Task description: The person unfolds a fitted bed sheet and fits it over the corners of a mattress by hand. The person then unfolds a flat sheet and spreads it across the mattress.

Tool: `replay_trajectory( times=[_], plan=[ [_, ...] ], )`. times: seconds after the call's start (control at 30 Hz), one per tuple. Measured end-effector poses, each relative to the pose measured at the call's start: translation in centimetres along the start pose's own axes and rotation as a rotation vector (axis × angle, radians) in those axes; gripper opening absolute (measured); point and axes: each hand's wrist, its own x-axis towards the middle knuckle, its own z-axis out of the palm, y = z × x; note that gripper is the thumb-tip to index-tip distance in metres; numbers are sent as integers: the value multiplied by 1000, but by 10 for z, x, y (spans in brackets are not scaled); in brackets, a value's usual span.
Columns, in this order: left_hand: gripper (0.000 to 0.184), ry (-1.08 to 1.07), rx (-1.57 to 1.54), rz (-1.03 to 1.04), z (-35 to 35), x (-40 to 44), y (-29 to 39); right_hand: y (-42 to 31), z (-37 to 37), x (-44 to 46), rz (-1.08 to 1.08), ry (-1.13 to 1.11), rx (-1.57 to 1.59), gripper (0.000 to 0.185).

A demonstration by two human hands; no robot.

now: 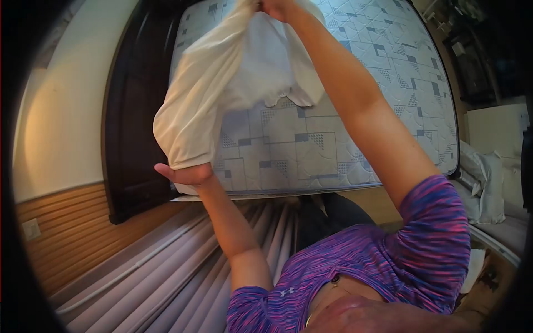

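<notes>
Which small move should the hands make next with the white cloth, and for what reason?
Perhaps draw the left hand gently away from the right hand: the white cloth hangs in loose folds between them, over the patterned mattress, so a little tension would likely smooth it.

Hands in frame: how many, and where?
2. The left hand is at the lower end of the white cloth, partly covered by it; the right hand grips the cloth at the picture's top edge, partly cut off. No others show.
</notes>
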Motion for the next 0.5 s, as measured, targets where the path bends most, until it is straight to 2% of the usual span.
replay_trajectory(
  times=[0.03,0.07,0.13,0.17,0.2,0.23,0.27,0.3,0.33,0.4,0.5],
  plan=[
    [75,50,-13,81,7,4,0,-28,17,-19,-85,-73,-159,21],
    [72,88,30,66,-8,2,-4,-27,18,-20,-95,-67,-158,21],
    [70,270,18,-52,1,-7,-47,11,8,-25,-140,-150,-499,33],
    [68,248,-28,-128,7,-16,-69,48,-5,-39,-241,-28,-582,33],
    [68,262,-161,-220,6,-26,-82,77,-7,-73,-160,200,-571,38],
    [66,275,-230,-210,21,-34,-99,111,-22,-112,-28,295,-758,43],
    [62,294,-339,-307,31,-42,-112,203,-49,-145,414,136,-347,39],
    [62,290,-344,-335,36,-51,-123,292,-76,-177,893,84,-48,35],
    [61,330,-361,-392,41,-59,-134,270,-61,-225,1084,20,183,34],
    [59,362,-379,-489,47,-72,-146,240,-44,-276,1108,82,450,31],
    [53,357,-417,-704,52,-96,-155,203,-44,-284,949,244,657,28]
  ],
)
